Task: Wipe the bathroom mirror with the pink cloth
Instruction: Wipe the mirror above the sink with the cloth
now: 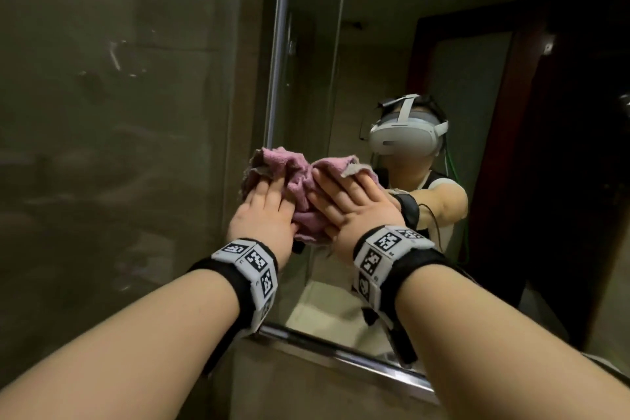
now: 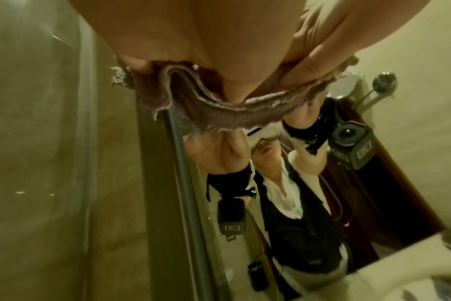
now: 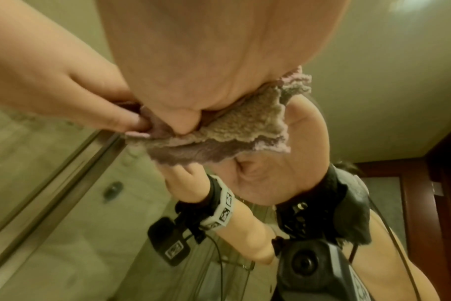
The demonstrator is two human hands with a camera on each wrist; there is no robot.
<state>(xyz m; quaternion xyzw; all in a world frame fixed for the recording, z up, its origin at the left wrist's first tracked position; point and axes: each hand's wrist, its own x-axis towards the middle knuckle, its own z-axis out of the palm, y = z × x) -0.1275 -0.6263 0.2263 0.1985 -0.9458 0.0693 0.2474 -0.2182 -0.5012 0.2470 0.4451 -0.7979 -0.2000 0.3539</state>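
The pink cloth (image 1: pixel 300 181) is bunched against the bathroom mirror (image 1: pixel 375 44), close to the mirror's left edge. My left hand (image 1: pixel 262 211) lies flat on the cloth's left half, fingers straight and their tips under a fold. My right hand (image 1: pixel 354 208) presses the right half with spread, straight fingers. In the left wrist view the cloth (image 2: pixel 219 116) hangs below my left hand (image 2: pixel 219 40), its frayed edge loose. In the right wrist view my right hand (image 3: pixel 206 51) digs its thumb into the cloth (image 3: pixel 219 142), and my left hand (image 3: pixel 65 81) touches it alongside.
A metal frame (image 1: pixel 278 44) runs up the mirror's left side and another strip (image 1: pixel 341 356) along its bottom. Dull tiled wall (image 1: pixel 102 147) fills the left. The mirror reflects a person in a white headset (image 1: pixel 405 140) and a dark wooden door (image 1: pixel 504 164).
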